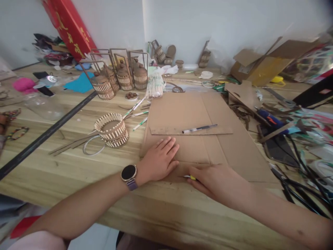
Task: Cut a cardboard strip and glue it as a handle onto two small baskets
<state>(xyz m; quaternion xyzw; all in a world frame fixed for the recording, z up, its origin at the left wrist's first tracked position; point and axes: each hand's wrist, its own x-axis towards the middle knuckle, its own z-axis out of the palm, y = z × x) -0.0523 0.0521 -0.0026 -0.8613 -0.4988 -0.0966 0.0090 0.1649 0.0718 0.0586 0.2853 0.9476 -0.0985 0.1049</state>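
Likely cutting: your left hand (159, 160) lies open on the flat brown cardboard sheet (179, 109), right hand (217, 182) grips a yellow metal-bladed knife (193, 177) at its near edge; next stroke needs bracing.

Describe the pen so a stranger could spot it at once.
On the pale wooden table, find the large flat brown cardboard sheet. Across it lies a narrow brown cardboard strip, with the slim, dark, partly clear pen over it. Unlike the small yellow-and-silver blade nearby, it is not being held.
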